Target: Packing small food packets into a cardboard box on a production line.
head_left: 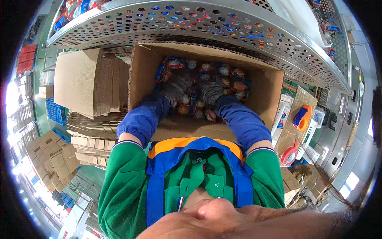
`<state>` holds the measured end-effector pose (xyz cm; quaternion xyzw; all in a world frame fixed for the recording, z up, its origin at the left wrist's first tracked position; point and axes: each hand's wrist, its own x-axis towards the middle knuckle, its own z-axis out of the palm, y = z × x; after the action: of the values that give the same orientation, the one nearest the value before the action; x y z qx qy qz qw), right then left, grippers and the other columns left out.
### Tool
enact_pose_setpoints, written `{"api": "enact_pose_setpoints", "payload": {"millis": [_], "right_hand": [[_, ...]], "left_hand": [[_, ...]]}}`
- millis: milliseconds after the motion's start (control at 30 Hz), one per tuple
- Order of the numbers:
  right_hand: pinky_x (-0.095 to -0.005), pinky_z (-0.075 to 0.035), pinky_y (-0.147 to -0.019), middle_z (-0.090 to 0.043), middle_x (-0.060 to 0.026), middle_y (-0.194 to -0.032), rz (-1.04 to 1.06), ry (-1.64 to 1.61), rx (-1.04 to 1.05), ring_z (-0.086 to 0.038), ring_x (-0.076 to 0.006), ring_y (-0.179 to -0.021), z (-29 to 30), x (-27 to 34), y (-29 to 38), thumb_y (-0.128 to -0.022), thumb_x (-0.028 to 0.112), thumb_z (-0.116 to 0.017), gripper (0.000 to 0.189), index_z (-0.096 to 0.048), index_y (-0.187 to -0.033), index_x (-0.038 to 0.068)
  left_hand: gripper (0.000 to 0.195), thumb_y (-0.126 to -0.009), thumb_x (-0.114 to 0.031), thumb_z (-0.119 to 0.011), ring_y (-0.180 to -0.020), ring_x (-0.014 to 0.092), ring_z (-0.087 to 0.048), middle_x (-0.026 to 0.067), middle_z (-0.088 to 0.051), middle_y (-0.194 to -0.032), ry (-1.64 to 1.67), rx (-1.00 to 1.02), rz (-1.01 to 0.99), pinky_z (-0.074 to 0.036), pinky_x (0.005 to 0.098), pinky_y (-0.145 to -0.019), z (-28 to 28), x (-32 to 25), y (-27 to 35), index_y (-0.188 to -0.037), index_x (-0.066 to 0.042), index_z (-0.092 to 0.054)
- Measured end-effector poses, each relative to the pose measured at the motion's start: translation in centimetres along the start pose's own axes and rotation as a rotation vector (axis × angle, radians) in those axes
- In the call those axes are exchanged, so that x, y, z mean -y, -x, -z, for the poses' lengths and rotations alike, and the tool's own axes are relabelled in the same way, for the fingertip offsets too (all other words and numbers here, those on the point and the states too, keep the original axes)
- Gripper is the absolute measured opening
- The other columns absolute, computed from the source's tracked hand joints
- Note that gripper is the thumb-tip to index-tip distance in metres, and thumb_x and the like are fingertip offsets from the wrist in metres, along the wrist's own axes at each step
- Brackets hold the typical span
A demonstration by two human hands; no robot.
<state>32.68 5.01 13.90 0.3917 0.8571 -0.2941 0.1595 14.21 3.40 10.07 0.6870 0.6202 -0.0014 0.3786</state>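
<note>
Before me stands an open cardboard box point(267, 98) with many small wrapped items point(224, 70) in it, round and pale inside red netting and blue packaging. My left hand point(180, 82), in a grey glove, reaches down among them in the left half of the box. Beside it, a short gap to the right, my right hand point(209, 86) is also gloved in grey and lowered into the same items. Blue sleeve covers reach up both forearms. The fingers of both hands are hidden in shadow and among the items, so their hold cannot be told.
A perforated metal trough point(185, 21) crosses behind the box, with similar items in it. Flattened cardboard point(77, 80) is stacked at the left. On the right, an orange tape dispenser point(303, 118) and a red tape roll point(289, 155) lie on a board point(288, 128).
</note>
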Motion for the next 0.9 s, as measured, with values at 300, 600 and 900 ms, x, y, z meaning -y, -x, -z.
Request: {"api": "enact_pose_setpoints", "payload": {"millis": [300,600,900], "right_hand": [[-0.0421,-0.04,-0.097,-0.054,-0.0217,-0.122,0.259,-0.138,0.059,-0.052,-0.0357,-0.113,-1.2,5.5,-0.9,-0.067,0.031,-0.072,0.066,-0.051,-0.124,0.004],[-0.0421,-0.043,-0.093,-0.058,-0.0228,-0.116,-0.03,-0.507,-0.148,-0.055,-0.0369,-0.108,-6.4,-0.8,-3.9,-0.076,0.03,-0.064,0.049,-0.057,-0.117,0.003],[-0.042,-0.045,-0.089,-0.058,-0.0189,-0.114,0.202,-0.14,0.019,-0.056,-0.034,-0.105,-3.7,3.0,-4.7,-0.085,0.021,-0.052,0.035,-0.056,-0.116,0.005]], "left_hand": [[0.036,-0.085,-0.034,-0.057,-0.105,0.031,-0.057,0.0161,-0.061,-0.112,-0.122,0.003,-0.174,-0.046,0.0434,-0.086,4.3,-0.6,0.6,-0.111,-0.009,-0.062],[0.031,-0.08,-0.027,-0.057,-0.105,0.028,-0.058,0.016,-0.062,-0.104,-0.424,0.312,-0.019,-0.046,0.0403,-0.088,3.9,-1.0,4.6,-0.106,-0.011,-0.065],[0.048,-0.081,-0.017,-0.052,-0.12,0.031,-0.049,0.0134,-0.051,-0.132,-0.53,0.458,-0.21,-0.038,0.042,-0.1,-1.9,1.7,7.3,-0.129,-0.012,-0.052]]}}
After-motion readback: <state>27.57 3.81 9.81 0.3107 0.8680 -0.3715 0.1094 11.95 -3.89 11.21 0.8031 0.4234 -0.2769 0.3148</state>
